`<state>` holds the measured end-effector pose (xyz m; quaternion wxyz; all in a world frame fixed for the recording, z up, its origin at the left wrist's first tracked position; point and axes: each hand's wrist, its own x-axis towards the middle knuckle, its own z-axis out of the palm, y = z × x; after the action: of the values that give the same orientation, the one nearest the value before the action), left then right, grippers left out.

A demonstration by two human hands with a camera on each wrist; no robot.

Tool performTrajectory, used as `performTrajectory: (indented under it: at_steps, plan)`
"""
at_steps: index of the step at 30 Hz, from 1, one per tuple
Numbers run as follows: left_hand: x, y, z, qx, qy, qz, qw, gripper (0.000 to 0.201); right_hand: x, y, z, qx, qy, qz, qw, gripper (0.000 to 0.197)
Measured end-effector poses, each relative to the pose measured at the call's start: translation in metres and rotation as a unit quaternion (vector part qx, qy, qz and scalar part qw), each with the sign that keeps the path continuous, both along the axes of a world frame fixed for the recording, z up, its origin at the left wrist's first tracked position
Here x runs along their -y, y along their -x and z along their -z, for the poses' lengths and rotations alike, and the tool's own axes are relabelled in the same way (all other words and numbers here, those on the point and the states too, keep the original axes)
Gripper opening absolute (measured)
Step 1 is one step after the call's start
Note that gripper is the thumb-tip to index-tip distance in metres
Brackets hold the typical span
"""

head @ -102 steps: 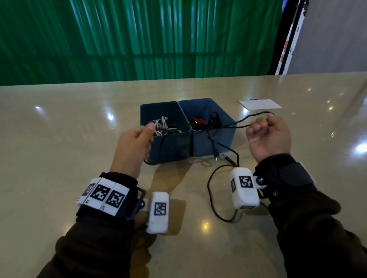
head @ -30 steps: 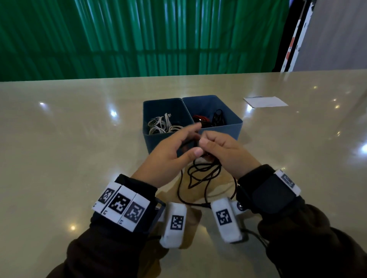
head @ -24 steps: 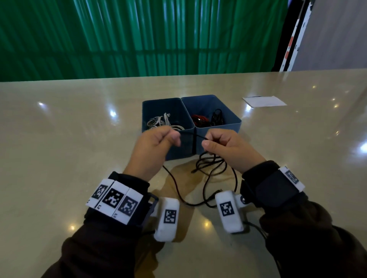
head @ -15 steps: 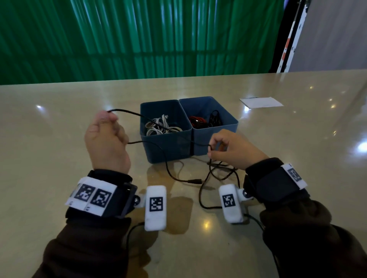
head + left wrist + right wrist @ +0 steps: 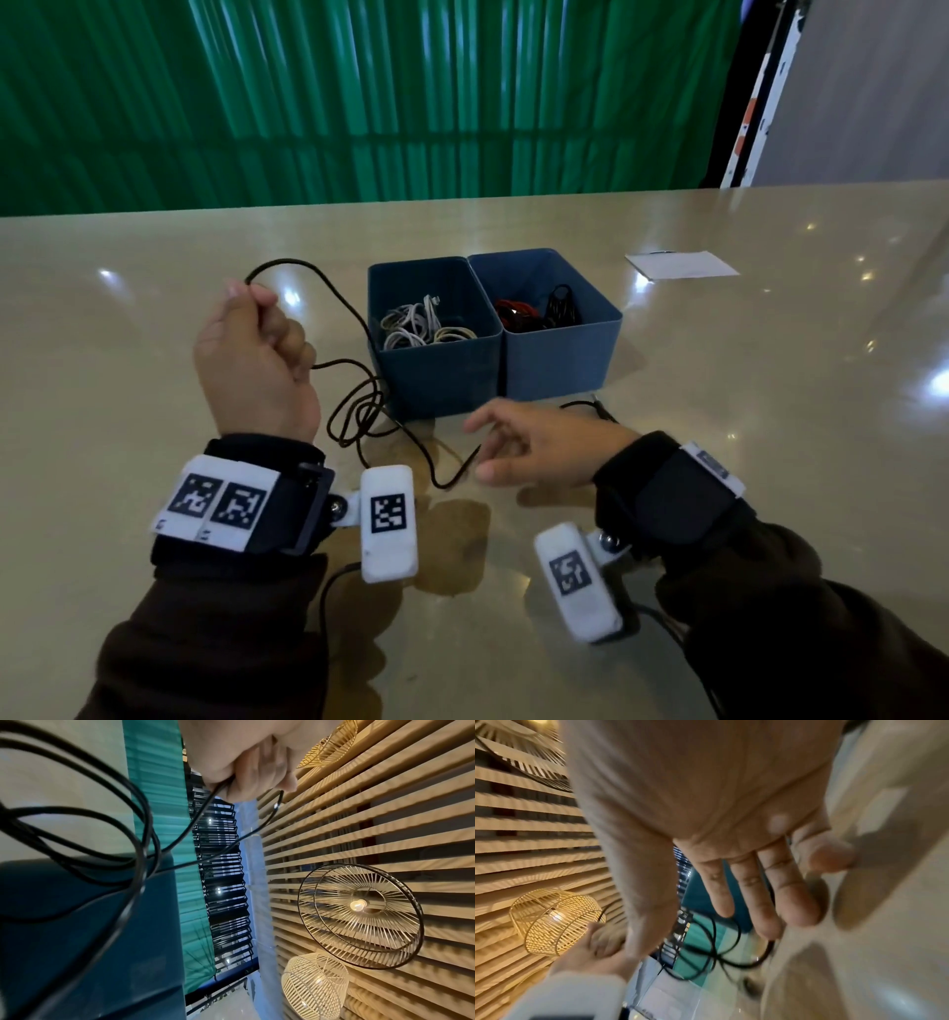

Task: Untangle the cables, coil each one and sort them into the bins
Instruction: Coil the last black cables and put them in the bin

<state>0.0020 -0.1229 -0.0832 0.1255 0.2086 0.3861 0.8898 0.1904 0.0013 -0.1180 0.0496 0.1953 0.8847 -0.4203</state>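
Cable work centres on one thin black cable (image 5: 359, 406), which trails in loose, overlapping loops across the glossy beige desk (image 5: 744, 411), just in front of the two dark blue plastic bins (image 5: 441, 375) standing side by side at the middle of the desk. The left hand (image 5: 254, 360), at about nine o'clock from the bins, is raised with its fingers curled round the cable; a loop arcs out above the fist and a second strand leaves below it, probably so the slack hangs free and the tangle can be read. The left wrist view shows the same closed grip with several strands sweeping past the bin wall. The right hand (image 5: 539, 452), at six o'clock from the bins, is low over the desk with fingers spread and relaxed, holding nothing; its fingertips point toward the cable's free end (image 5: 470, 462) lying just beside them, likely to pick it up and begin coiling. Another short piece of black cable shows behind that hand at the foot of the right bin. The left bin holds pale grey and white coiled cables (image 5: 416, 329); the right bin (image 5: 560, 354) holds red and black cables (image 5: 534, 313), which suggests sorting by colour. A white sheet of paper (image 5: 680, 264) lies at two o'clock, well apart.
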Motion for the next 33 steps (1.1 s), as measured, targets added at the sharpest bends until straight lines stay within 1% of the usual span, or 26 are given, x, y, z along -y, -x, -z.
performTrajectory:
  at_steps: [2,5,8,9,11,13,15,17,18,20,22,23,24,25,26,27,29,30,31,32,33]
  plan:
    - [-0.001,-0.005,-0.001,-0.004,-0.011,0.035,0.999,0.035,0.009,0.007,0.007,0.0,0.055,-0.013,0.998,0.055]
    - [-0.005,-0.016,0.0,-0.029,-0.028,0.099,0.994,0.033,0.017,0.014,0.014,-0.022,0.079,-0.024,0.996,0.052]
    - [-0.007,-0.026,0.0,-0.075,-0.036,0.149,0.985,0.031,0.022,0.017,0.016,-0.064,0.051,-0.06,0.995,0.038]
    - [-0.007,-0.027,0.0,-0.087,-0.039,0.161,0.982,0.031,0.022,0.017,0.017,-0.087,0.06,-0.064,0.992,0.032]
    - [-0.007,-0.028,-0.001,-0.098,-0.052,0.184,0.977,0.029,0.023,0.017,0.017,-0.165,0.124,-0.061,0.976,0.02]
    - [-0.007,-0.03,0.0,-0.107,-0.055,0.204,0.972,0.028,0.023,0.018,0.017,-0.249,0.214,-0.056,0.943,0.013]
    - [-0.007,-0.031,0.0,-0.124,-0.017,0.193,0.973,0.028,0.021,0.017,0.015,-0.307,0.269,-0.027,0.913,0.02]
    - [-0.007,-0.028,0.001,-0.134,0.05,0.162,0.976,0.029,0.013,0.012,0.009,-0.356,0.32,0.043,0.877,0.025]
    - [-0.007,-0.024,0.002,-0.133,0.087,0.15,0.976,0.03,0.006,0.007,0.005,-0.381,0.346,0.087,0.853,0.028]
    - [-0.007,-0.017,0.004,-0.126,0.162,0.132,0.97,0.03,-0.012,-0.003,-0.003,-0.441,0.361,0.181,0.801,0.035]
    - [-0.008,-0.012,0.007,-0.134,0.237,0.13,0.953,0.029,-0.031,-0.013,-0.01,-0.508,0.374,0.257,0.732,0.034]
    - [-0.008,-0.013,0.007,-0.153,0.275,0.14,0.939,0.029,-0.038,-0.018,-0.012,-0.537,0.384,0.28,0.697,0.033]
    - [-0.008,-0.014,0.008,-0.181,0.316,0.157,0.918,0.029,-0.045,-0.023,-0.014,-0.556,0.39,0.293,0.673,0.033]
    - [-0.008,-0.017,0.009,-0.214,0.359,0.177,0.891,0.029,-0.051,-0.028,-0.015,-0.566,0.391,0.296,0.663,0.033]
    - [-0.008,-0.02,0.01,-0.246,0.402,0.197,0.86,0.029,-0.055,-0.032,-0.016,-0.564,0.388,0.29,0.668,0.034]
    - [-0.008,-0.023,0.011,-0.276,0.439,0.21,0.829,0.029,-0.056,-0.035,-0.017,-0.553,0.385,0.277,0.685,0.034]
    - [-0.01,-0.027,0.014,-0.348,0.497,0.204,0.768,0.032,-0.054,-0.037,-0.017,-0.513,0.368,0.247,0.735,0.033]
    - [-0.011,-0.028,0.015,-0.404,0.515,0.176,0.735,0.032,-0.051,-0.036,-0.016,-0.492,0.343,0.236,0.765,0.031]
    - [-0.012,-0.029,0.015,-0.463,0.512,0.133,0.711,0.031,-0.047,-0.033,-0.015,-0.473,0.304,0.226,0.795,0.029]
    - [-0.013,-0.03,0.015,-0.505,0.478,0.092,0.712,0.031,-0.043,-0.03,-0.014,-0.455,0.257,0.218,0.824,0.028]
    - [-0.013,-0.032,0.014,-0.521,0.422,0.072,0.739,0.033,-0.039,-0.026,-0.013,-0.437,0.216,0.211,0.847,0.028]
